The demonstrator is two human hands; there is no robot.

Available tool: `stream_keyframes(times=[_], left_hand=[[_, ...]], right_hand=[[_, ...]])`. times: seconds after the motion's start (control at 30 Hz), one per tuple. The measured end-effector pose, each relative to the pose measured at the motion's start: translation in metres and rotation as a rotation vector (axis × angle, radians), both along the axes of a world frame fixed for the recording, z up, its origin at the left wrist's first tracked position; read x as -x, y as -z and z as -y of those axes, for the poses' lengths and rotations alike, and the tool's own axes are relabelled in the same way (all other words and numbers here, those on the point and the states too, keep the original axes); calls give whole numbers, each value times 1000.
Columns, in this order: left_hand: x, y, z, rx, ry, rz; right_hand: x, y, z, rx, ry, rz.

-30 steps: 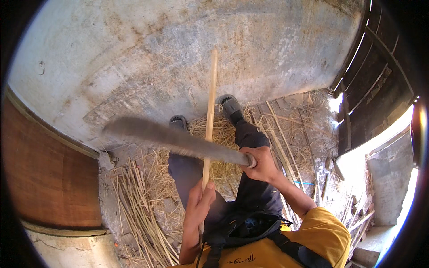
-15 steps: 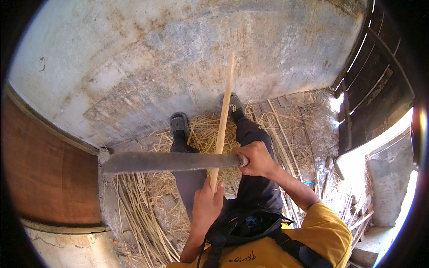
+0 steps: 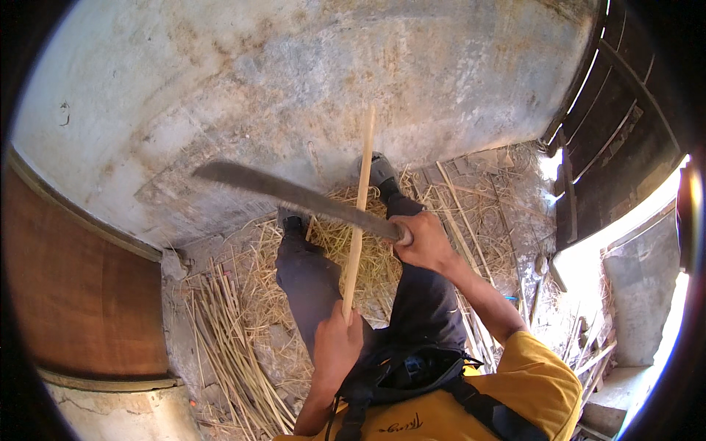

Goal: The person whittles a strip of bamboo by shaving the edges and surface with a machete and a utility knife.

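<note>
My left hand [image 3: 338, 339] is closed round the lower end of a pale strip of split bamboo [image 3: 359, 220], which points away from me toward the wall. In my right hand [image 3: 425, 241] is the handle of a machete [image 3: 294, 192]. Its long, dark blade lies across the bamboo strip and slants up to the far left, slightly smeared by motion. The blade passes over the strip close to my right fist; whether its edge bites into the bamboo I cannot tell.
Pale shavings [image 3: 375, 294] cover the floor between my legs. A bundle of thin bamboo strips [image 3: 235, 353] lies on the left, with more long strips [image 3: 460, 220] on the right. Ahead stands a stained wall [image 3: 309, 88]; a brown wooden panel [image 3: 84, 279] is at the left.
The machete's tip has swung up and away, from level to slanted. My right hand has moved slightly away from me and right. The bamboo strip's far end has shifted a little left and nearer.
</note>
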State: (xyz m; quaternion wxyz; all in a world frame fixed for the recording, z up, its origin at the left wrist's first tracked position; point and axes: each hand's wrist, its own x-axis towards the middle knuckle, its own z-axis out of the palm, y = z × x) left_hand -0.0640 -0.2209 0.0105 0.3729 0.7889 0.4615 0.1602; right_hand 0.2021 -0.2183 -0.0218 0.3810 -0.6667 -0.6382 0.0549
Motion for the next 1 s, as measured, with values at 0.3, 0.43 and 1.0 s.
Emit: stream_keyframes(times=[0.3, 0.43, 1.0], left_hand=[[6, 18, -1, -218, -13, -102], [10, 15, -4, -189, -3, -118], [16, 25, -3, -285, 6, -193]], right_hand=[[-7, -8, 0, 38, -90, 95], [-19, -14, -10, 48, 35, 35], [-6, -10, 1, 45, 11, 121]])
